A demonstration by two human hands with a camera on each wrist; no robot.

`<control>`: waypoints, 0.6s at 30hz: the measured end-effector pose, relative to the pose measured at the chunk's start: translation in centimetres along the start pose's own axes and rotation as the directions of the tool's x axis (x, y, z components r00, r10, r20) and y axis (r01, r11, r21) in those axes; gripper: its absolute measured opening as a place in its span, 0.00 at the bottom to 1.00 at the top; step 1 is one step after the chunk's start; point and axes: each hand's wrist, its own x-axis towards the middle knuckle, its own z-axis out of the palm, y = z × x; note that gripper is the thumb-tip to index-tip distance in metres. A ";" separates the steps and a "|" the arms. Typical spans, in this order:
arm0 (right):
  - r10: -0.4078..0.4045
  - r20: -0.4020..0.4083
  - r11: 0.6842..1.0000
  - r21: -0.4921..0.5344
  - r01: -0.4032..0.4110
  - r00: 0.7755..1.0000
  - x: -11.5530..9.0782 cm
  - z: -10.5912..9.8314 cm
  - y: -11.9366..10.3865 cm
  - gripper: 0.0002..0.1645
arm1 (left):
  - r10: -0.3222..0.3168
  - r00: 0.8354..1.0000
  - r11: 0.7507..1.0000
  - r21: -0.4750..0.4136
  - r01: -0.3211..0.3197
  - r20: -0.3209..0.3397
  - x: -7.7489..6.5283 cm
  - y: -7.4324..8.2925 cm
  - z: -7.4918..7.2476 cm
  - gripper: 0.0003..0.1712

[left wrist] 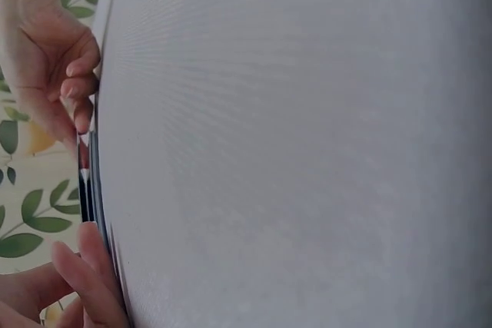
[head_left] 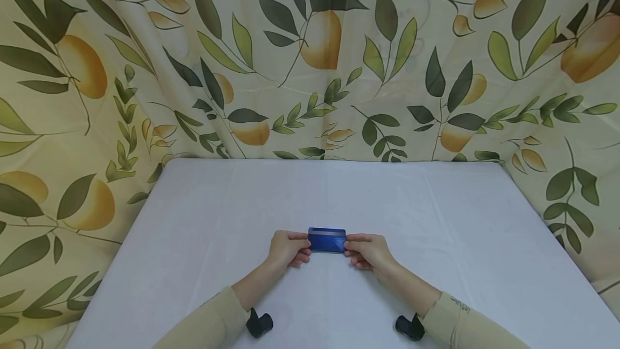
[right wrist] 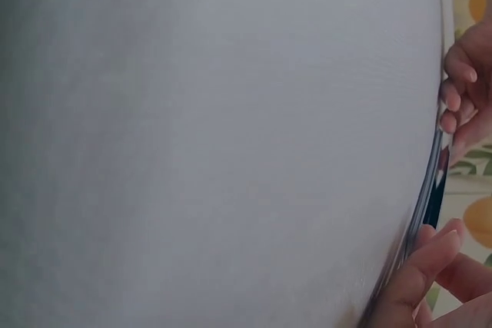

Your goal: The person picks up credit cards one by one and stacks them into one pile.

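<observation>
A blue bank card [head_left: 326, 240] with a pale stripe near its far edge is just over the middle of the table. My left hand [head_left: 287, 248] pinches its left end between thumb and fingers. The right end is pinched the same way by my right hand [head_left: 372, 252]. In the left wrist view the card [left wrist: 85, 190] appears nearly edge-on, close to the white surface, with the left fingers [left wrist: 91, 270] at its near end. From the right wrist, the card [right wrist: 437, 197] is a thin dark strip; whether it touches the table cannot be told.
A white-covered table [head_left: 232, 193] spreads around both hands. Behind it and along the sides hangs a curtain [head_left: 300, 96] printed with leaves and fruit. Black wrist devices [head_left: 260, 325] show below the sleeves, one at each forearm.
</observation>
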 end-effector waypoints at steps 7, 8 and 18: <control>-0.016 -0.009 0.999 -0.036 0.015 1.000 0.1 0.0 0.0 0.16 | 0.027 1.000 0.999 0.026 -0.027 -0.009 0.0 0.0 0.0 0.14; -0.019 -0.010 0.999 -0.040 0.019 1.000 0.0 0.0 0.0 0.16 | 0.033 0.999 0.999 0.029 -0.033 -0.011 0.0 0.0 0.0 0.14; -0.045 -0.017 0.998 -0.053 0.044 0.999 -0.1 0.1 0.0 0.14 | 0.054 0.999 0.998 0.028 -0.054 -0.008 0.2 -0.3 0.0 0.11</control>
